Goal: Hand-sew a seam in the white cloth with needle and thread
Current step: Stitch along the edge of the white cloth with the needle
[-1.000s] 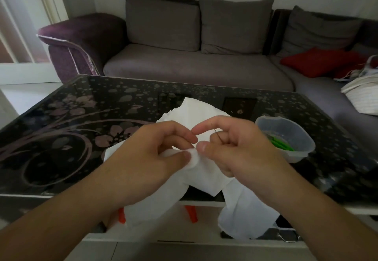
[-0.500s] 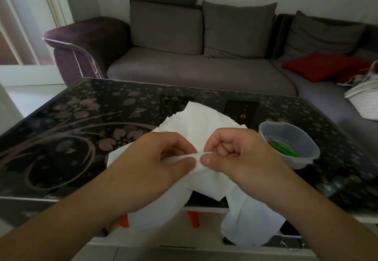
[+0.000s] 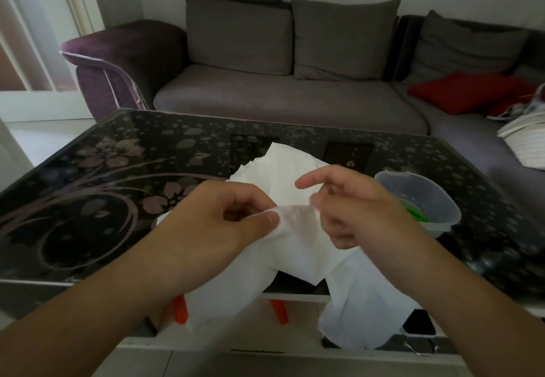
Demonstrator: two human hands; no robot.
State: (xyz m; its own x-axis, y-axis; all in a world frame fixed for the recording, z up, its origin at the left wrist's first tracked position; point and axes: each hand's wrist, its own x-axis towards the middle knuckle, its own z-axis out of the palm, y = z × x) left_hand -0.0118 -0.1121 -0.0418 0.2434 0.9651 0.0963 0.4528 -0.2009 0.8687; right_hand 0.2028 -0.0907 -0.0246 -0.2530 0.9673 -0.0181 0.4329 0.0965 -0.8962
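**Cloth held taut over the table edge**

The cloth (image 3: 298, 246) lies partly on the glass table (image 3: 88, 199) and partly over its near edge, with two flaps hanging down in front. A folded ridge of it is lifted between the two hands, above the table's near side.

The left hand (image 3: 218, 223) pinches that ridge — thumb pressed on top against the curled index finger, the other fingers curled under. The right hand (image 3: 356, 211) sits just beside it at the ridge's other end. Its index finger is stretched out toward the left and lifted clear of the thumb, so those two are apart; the thumb tip touches the cloth's edge and the lower fingers are curled against the fabric below. Motion blur covers the fingertips, and whether they grip the cloth or a needle cannot be told; no needle or thread can be made out.

To the right of the right hand, a clear plastic tub (image 3: 418, 199) stands on the table, with something green (image 3: 413, 214) inside it. The tabletop is dark with a pale flower pattern. Under the near edge, two orange pieces (image 3: 180, 311) show beside the hanging cloth.

Beyond the table stands a grey sofa (image 3: 280, 96) with back cushions, and a red cushion (image 3: 469, 93) lies on its right-hand section — near it, at the frame's edge, a white woven item (image 3: 525, 143).
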